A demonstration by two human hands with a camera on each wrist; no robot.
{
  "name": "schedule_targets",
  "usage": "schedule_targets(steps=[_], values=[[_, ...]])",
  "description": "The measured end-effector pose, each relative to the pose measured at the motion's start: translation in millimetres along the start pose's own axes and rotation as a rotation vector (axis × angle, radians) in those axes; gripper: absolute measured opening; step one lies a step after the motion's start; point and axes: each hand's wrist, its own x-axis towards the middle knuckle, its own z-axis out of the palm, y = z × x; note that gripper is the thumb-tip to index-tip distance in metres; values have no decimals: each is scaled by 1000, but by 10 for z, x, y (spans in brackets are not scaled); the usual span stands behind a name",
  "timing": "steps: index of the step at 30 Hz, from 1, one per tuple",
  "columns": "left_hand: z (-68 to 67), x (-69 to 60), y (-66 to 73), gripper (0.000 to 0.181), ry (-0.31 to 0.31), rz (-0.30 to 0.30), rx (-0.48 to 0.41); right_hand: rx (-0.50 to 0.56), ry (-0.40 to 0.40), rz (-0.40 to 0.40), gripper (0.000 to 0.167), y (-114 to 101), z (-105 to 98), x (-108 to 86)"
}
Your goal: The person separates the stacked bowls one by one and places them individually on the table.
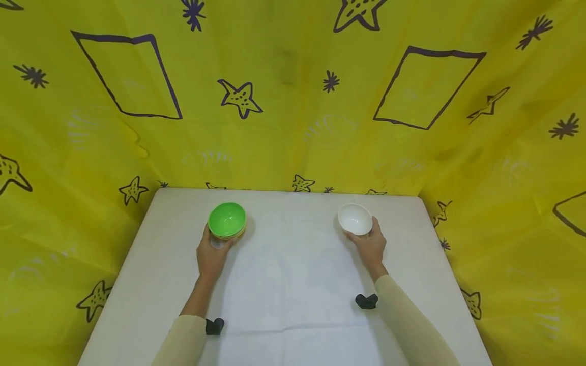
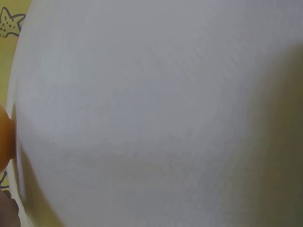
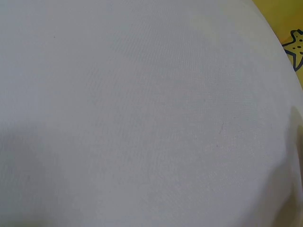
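Note:
A green bowl [image 1: 227, 219] sits nested in a yellow-orange bowl [image 1: 234, 235] on the left part of the table. My left hand [image 1: 212, 258] grips this pair from the near side, thumb to the right and fingers to the left. The orange bowl [image 2: 5, 139] also shows at the left edge of the left wrist view. Over on the right, my right hand [image 1: 370, 248] holds a white bowl [image 1: 355, 220] by its near right side, thumb in front. The right wrist view shows mostly tabletop, and the white bowl cannot be made out there.
A white-covered table [image 1: 288, 284] spreads beneath both hands. Yellow curtains [image 1: 284, 142] with dark star drawings hang at the back and both sides, close to the table edges. Black wrist devices [image 1: 367, 301] stick out at the sleeves.

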Motion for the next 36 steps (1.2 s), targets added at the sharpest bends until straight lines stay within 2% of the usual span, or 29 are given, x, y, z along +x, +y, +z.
schedule_targets(steps=[11, 16, 29, 36], values=[[-36, -22, 35, 100, -20, -26, 18, 35, 8, 7, 97, 39, 32, 6], [-44, -28, 75, 99, -19, -16, 17, 25, 3, 12, 98, 14, 39, 5], [-33, -36, 94, 97, -10, -10, 9, -7, -68, 50, 108, -33, -24, 16], [-26, -35, 77, 98, -9, -19, 22, -22, -87, 36, 110, -31, -46, 25]])
